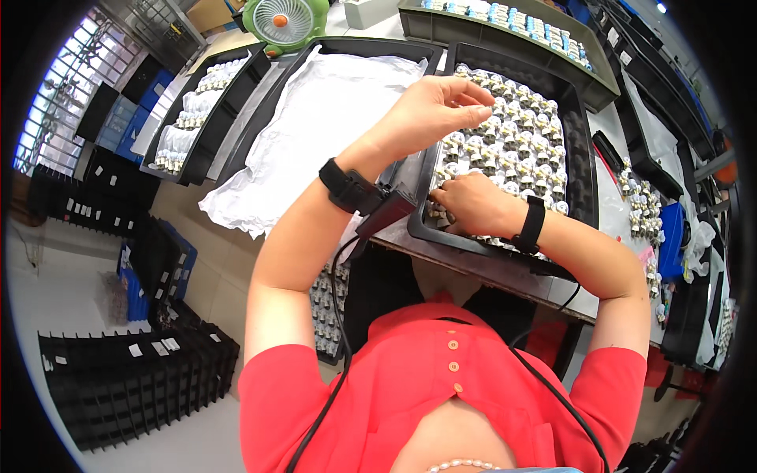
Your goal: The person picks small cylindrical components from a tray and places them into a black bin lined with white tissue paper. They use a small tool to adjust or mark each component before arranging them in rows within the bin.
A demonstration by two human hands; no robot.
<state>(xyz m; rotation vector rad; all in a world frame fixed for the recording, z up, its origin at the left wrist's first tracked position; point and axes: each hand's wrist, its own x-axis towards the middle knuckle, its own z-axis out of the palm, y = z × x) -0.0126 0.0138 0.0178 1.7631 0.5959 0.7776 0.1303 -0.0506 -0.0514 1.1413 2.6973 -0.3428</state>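
Observation:
A black tray (579, 169) in front of me holds many small white-and-metal parts (516, 142) in rows; they look like little motors or valves, though their exact kind is unclear. My left hand (434, 114) hovers over the tray's far left part, fingers bent and the thumb tip close to the index tip. Whatever may be between those tips is too small to make out. At the near left corner of the tray, my right hand (477, 205) reaches down among the parts. Its fingers are curled, and what they grip is hidden beneath them.
Left of the tray lies another black tray (335, 46) covered by white sheeting (315, 118). Beyond stand a green fan (284, 22) and a grey-green crate (505, 35). More parts (643, 201) and a blue bin (672, 236) are at right. Stacked black trays (142, 378) stand on the floor.

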